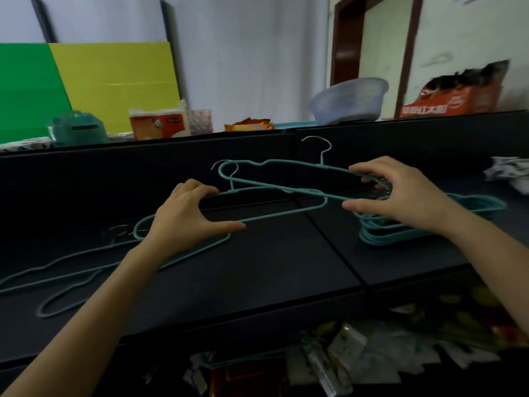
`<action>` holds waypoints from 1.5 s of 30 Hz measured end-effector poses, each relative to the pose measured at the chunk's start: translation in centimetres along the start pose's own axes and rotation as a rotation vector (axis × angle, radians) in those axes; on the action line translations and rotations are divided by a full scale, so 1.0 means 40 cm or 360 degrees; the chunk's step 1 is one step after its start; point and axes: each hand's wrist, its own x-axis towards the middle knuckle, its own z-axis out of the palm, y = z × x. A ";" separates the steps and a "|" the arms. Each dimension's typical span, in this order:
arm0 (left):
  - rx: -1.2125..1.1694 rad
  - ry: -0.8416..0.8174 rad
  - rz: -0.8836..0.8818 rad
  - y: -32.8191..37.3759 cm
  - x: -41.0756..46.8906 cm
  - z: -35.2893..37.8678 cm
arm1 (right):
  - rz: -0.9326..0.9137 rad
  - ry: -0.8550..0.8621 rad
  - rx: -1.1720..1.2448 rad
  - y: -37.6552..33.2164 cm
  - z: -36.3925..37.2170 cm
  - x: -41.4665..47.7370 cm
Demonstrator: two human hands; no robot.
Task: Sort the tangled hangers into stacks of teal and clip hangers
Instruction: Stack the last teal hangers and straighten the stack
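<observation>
Two teal hangers are lifted above the black table (257,267), crossing each other in the middle. My left hand (186,216) grips the left end of the lower teal hanger (286,212), fingers over its top bar and thumb under its bottom bar. My right hand (398,196) grips the right end of the upper teal hanger (286,164), whose silver hook points up. A stack of teal hangers (429,224) lies on the table under my right hand. Loose teal hangers (71,270) lie at the left. No clip hanger can be made out.
A black divider wall (143,156) runs behind the table. Beyond it stand a lilac basin (349,98), a red box (452,101), a teal box (77,127) and green and yellow boards. Crumpled paper (509,176) lies at the far right. Clutter fills the floor below the table's front edge.
</observation>
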 end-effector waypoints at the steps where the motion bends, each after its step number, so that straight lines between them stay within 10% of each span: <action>1: -0.0017 0.0014 0.0004 0.038 0.010 0.021 | 0.0005 0.0005 -0.0011 0.036 -0.032 -0.007; 20: 0.0115 -0.0079 0.0162 0.684 0.212 0.450 | 0.0049 0.0012 0.0069 0.563 -0.379 -0.070; 45: 0.0370 -0.0201 -0.0295 0.468 0.086 0.317 | -0.0110 -0.0488 0.0095 0.640 -0.209 0.033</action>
